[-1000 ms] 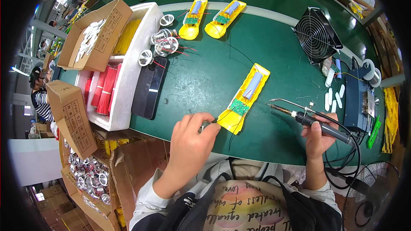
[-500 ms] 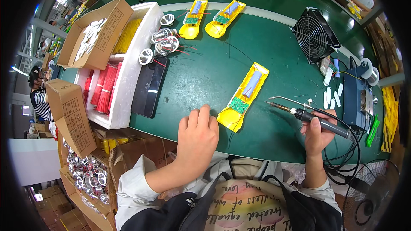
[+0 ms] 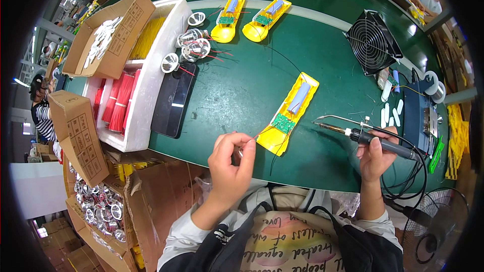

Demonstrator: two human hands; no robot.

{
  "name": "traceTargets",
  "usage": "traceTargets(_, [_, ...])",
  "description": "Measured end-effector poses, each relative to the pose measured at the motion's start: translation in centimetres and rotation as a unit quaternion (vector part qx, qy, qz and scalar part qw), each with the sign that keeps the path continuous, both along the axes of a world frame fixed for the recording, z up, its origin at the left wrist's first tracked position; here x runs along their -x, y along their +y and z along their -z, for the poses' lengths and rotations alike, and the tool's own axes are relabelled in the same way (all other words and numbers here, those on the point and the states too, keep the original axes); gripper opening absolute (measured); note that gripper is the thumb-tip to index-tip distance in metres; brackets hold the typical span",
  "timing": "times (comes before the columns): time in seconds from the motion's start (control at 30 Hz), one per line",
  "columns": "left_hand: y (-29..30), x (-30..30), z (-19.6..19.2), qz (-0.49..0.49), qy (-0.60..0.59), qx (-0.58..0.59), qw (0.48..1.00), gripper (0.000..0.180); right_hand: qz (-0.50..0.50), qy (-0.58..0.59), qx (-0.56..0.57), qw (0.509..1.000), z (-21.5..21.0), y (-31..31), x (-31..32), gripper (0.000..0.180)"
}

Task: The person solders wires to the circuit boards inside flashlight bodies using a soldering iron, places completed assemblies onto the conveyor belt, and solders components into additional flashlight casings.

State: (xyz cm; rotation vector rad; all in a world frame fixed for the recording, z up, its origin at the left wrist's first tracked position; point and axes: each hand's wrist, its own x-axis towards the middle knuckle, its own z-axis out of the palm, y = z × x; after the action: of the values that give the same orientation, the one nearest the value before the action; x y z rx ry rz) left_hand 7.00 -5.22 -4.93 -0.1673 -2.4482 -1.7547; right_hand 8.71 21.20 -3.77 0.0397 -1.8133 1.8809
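Observation:
My left hand (image 3: 231,165) is closed in a pinch at the lower left of a yellow plastic casing (image 3: 273,142). Between thumb and forefinger it grips the end of a thin wire (image 3: 260,134), which runs toward the green circuit board (image 3: 283,124) in the casing. A blue cylindrical battery (image 3: 299,97) lies in the casing's upper part. My right hand (image 3: 375,157) is wrapped round the dark handle of a soldering iron (image 3: 385,145). The iron's tip points left, a short way right of the board and apart from it. A thin curved metal tube (image 3: 339,117) runs along above the tip.
Two similar casings (image 3: 228,24) lie at the back, beside several reflector cups (image 3: 195,49). At left are a black phone (image 3: 175,102) and a white foam box (image 3: 160,45) of wires. A black fan (image 3: 374,41) and a blue soldering station (image 3: 417,113) stand at right.
My left hand has turned from a loosely curled pose to a pinch on the wire's end beside the casing. The soldering iron in my right hand has barely moved.

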Motion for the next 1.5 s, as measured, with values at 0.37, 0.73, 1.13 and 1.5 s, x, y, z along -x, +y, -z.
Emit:
traceTargets(0.37, [2.8, 0.3, 0.4, -0.047, 0.115, 0.102, 0.987, 0.007, -0.071, -0.022, -0.036, 0.997, -3.2, -1.9, 1.4, 0.024])
traceTargets(0.73, [2.6, 0.5, 0.8, -0.068, 0.123, 0.089, 0.986, 0.017, -0.074, -0.031, -0.071, 0.994, -3.4, -1.9, 1.0, 0.028])
traceTargets(1.13, [3.0, 0.6, 1.6, -0.07, 0.146, 0.117, 0.98, 0.015, -0.046, -0.046, -0.079, 0.995, -0.6, -2.7, 0.1, 0.034])
traceTargets(1.5, [3.2, 0.7, 1.6, -0.075, 0.145, 0.123, 0.979, 0.015, -0.075, -0.08, -0.066, 0.992, -0.4, -3.1, 0.3, 0.029])
